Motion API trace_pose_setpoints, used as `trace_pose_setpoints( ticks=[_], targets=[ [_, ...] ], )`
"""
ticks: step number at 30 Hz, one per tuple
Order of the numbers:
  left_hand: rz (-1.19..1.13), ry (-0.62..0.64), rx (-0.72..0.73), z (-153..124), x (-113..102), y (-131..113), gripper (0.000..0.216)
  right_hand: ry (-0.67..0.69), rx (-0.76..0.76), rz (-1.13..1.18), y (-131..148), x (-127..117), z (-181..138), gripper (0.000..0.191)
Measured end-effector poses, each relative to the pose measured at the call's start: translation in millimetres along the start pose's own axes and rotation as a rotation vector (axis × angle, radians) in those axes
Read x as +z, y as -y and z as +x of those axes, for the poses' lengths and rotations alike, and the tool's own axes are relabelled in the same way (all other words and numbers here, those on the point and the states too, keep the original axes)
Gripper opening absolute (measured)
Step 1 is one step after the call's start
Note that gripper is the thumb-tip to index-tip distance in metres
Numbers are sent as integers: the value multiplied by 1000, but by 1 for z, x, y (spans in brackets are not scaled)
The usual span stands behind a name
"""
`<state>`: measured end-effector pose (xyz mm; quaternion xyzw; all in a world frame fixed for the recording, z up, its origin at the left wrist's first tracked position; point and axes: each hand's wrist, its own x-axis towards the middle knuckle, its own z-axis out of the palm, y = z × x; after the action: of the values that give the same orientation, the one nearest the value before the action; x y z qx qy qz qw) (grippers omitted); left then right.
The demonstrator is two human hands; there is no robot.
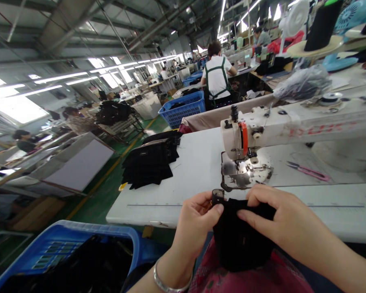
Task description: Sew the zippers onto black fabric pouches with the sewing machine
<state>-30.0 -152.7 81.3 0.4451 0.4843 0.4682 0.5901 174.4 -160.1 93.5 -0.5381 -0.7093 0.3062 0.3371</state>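
Note:
A black fabric piece (244, 244) with a small label hangs between my two hands at the table's front edge, over my lap. My left hand (197, 219) pinches its upper left corner, where a small dark loop (218, 196) with a translucent look sticks up. The right hand (274, 211) grips the top edge farther right, thumb in front and fingers behind. Just beyond both hands stands the white sewing machine (268, 126), its metal needle plate (240, 173) close to the fabric but apart from it.
A stack of black fabric pieces (152, 158) lies on the left of the white table (198, 162). Pink-handled thread snips (311, 171) rest under the machine arm. A blue basket (134, 240) of black pieces stands lower left. A co-worker (216, 77) sits ahead beside another blue basket (183, 108).

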Motion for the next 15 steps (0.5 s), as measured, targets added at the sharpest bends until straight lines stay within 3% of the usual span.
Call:
trace_pose_setpoints(
  ticks=[6, 15],
  targets=[
    [-83, 37, -26, 0, 0, 0, 20, -12, 43, 16, -1, 1, 2, 25],
    [-108, 19, -95, 2, 2, 3, 22, 83, 107, 98, -7, -3, 1, 28]
  ],
)
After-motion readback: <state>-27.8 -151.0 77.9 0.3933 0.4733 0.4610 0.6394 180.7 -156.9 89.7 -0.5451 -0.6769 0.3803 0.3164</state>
